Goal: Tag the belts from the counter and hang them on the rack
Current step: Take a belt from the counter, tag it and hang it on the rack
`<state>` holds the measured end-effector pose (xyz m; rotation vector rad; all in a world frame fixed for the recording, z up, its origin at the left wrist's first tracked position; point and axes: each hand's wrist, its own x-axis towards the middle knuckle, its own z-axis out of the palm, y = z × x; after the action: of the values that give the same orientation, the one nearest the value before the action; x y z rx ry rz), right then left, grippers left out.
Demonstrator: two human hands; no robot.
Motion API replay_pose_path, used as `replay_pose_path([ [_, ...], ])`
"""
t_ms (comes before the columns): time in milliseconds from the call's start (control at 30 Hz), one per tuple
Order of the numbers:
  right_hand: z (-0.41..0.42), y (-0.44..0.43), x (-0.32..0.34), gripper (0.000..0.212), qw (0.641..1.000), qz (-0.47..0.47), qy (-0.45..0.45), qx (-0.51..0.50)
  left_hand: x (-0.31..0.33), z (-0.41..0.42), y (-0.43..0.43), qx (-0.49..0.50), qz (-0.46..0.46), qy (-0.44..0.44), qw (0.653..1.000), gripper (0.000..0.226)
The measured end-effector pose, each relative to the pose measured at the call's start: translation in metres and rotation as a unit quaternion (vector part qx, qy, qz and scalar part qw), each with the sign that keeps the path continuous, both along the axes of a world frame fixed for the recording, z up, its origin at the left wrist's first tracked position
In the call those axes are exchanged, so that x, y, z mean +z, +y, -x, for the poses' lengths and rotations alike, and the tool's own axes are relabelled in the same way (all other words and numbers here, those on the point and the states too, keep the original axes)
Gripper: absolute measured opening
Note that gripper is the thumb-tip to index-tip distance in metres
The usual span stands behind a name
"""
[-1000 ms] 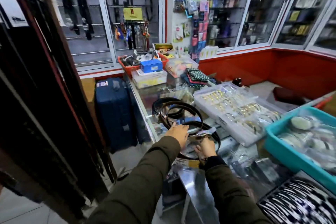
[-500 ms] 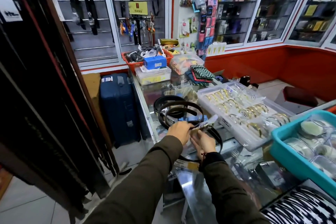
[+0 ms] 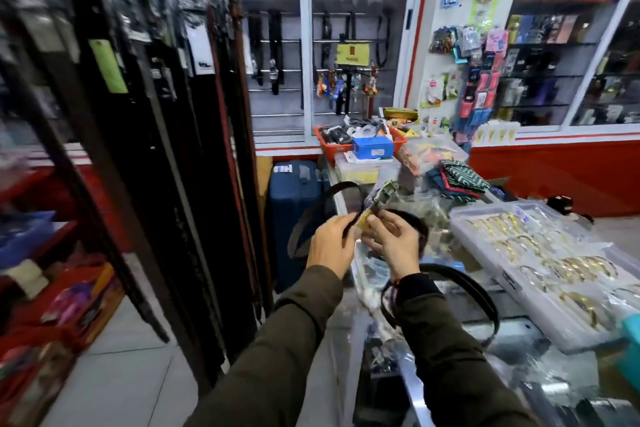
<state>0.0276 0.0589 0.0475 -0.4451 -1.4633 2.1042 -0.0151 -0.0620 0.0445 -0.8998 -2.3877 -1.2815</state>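
Small accessories shop. Rack of hanging belts (image 3: 194,156) with paper tags at left. Glass display cabinets (image 3: 568,55) full of boxed goods behind. Keychains (image 3: 341,87) on hooks, packaged trinkets on wall panel (image 3: 464,55). Glass counter (image 3: 433,367) crowded with tray of bracelets (image 3: 540,263), red basket (image 3: 358,139). Blue suitcase (image 3: 294,204) on floor.

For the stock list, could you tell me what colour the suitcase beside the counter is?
Dark blue; the suitcase shows in the head view.

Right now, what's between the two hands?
Head view: the belt end with its buckle and tag, pinched from both sides by the left hand and the right hand. No bare gap; blur hides finer detail.
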Motion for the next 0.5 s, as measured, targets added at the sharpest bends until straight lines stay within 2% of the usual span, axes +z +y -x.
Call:
replay_pose_path([
  [167,0.022,-0.049,0.016,0.026,0.992,-0.087,-0.004,0.087,-0.001,0.002,-0.054,0.054,-0.040,0.013,0.998,0.040],
  [233,0.029,-0.066,0.025,0.020,0.989,-0.110,0.008,0.103,0.005,0.005,-0.072,0.073,-0.083,0.009,0.994,0.039],
  [300,0.035,-0.084,0.038,0.018,0.984,-0.133,0.028,0.118,0.016,0.010,-0.091,0.080,-0.145,-0.035,0.986,0.035],
  [400,0.045,-0.111,0.063,0.019,0.974,-0.164,0.060,0.142,0.039,0.018,-0.119,0.087,-0.249,-0.122,0.957,0.029],
  [500,0.056,-0.144,0.093,0.018,0.964,-0.169,0.101,0.177,0.067,0.026,-0.147,0.103,-0.350,-0.139,0.921,0.028],
])
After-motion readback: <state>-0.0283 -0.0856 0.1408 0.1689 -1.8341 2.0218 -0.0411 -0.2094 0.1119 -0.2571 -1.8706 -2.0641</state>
